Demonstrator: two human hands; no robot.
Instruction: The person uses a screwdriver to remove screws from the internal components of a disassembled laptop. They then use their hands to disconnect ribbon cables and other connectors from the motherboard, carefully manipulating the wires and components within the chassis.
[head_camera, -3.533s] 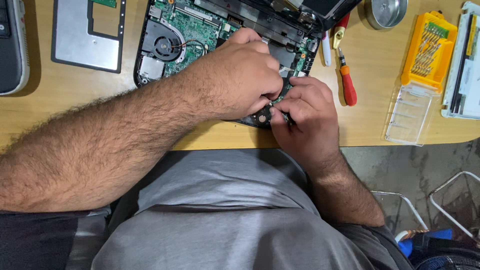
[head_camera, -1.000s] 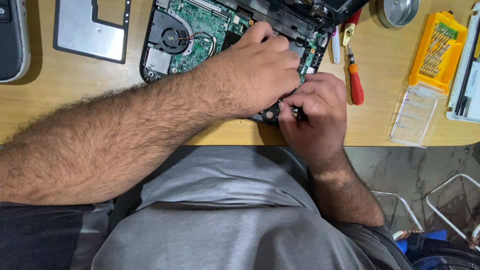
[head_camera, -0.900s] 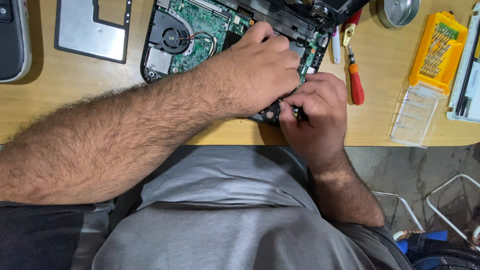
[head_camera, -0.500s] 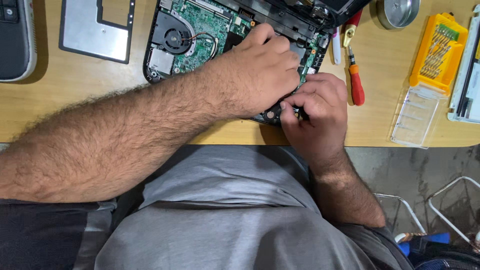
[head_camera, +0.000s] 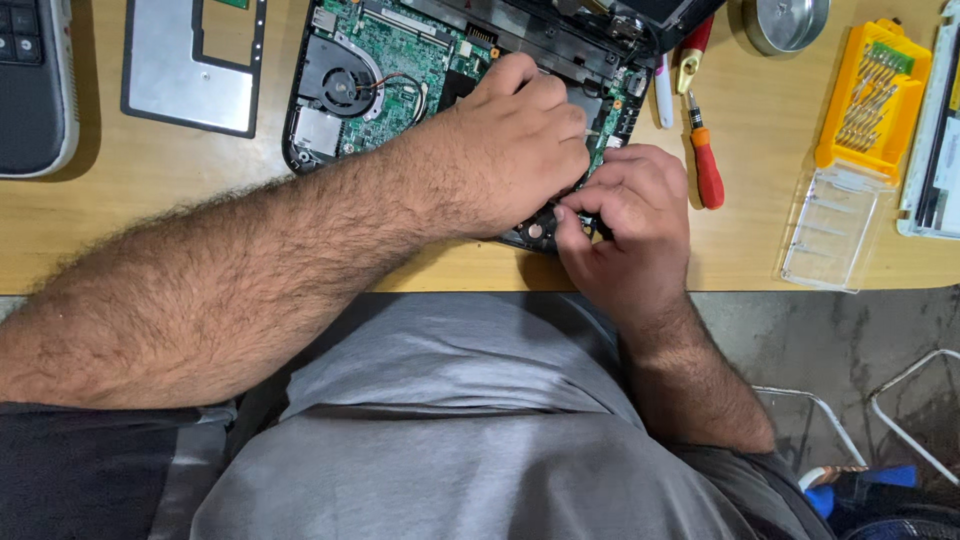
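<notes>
An opened laptop (head_camera: 390, 60) lies on the wooden table (head_camera: 180, 230), showing its green circuit board and a round black fan (head_camera: 337, 86). My left hand (head_camera: 510, 140) presses down on its near right part with the fingers curled. My right hand (head_camera: 635, 215) is at the laptop's near right corner (head_camera: 535, 232). Its thumb and fingers are pinched on a small dark object that they mostly hide. The two hands touch each other.
A red-handled screwdriver (head_camera: 707, 165) and a white pen (head_camera: 663, 95) lie right of the laptop. Further right are a yellow bit case (head_camera: 870, 95), its clear lid (head_camera: 835, 225) and a round metal tin (head_camera: 785, 20). On the left lie a grey cover panel (head_camera: 190, 60) and a dark device (head_camera: 30, 85).
Both hands stay at the laptop's near right corner. The right fingers have shifted slightly there. The view has drifted a little.
</notes>
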